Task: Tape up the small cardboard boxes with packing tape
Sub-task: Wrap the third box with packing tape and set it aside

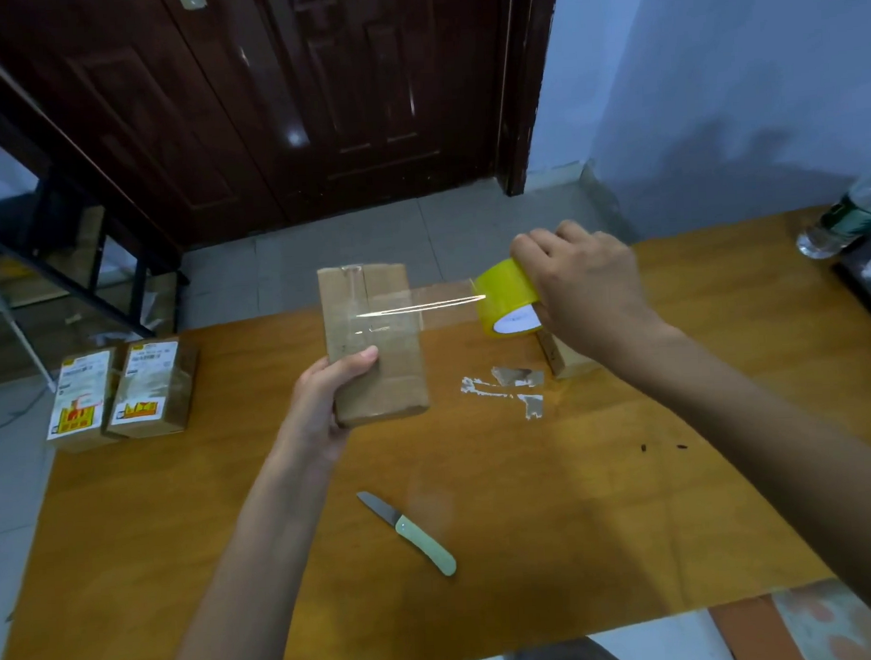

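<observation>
My left hand [322, 399] grips a small plain cardboard box [385, 377] by its near left edge and holds it above the wooden table [532, 525]. My right hand [586, 283] grips a yellow roll of packing tape [504, 297] to the right of the box. A clear strip of tape [442, 304] stretches from the roll to the box's top face, where it sticks across the middle. Another small box [564, 359] lies on the table, mostly hidden under my right wrist.
Two labelled cardboard boxes [122, 393] stand at the table's far left corner. A folding knife [407, 530] with a pale green handle lies open near the front middle. Torn tape scraps [516, 386] lie by the centre. A plastic bottle [848, 217] sits at far right.
</observation>
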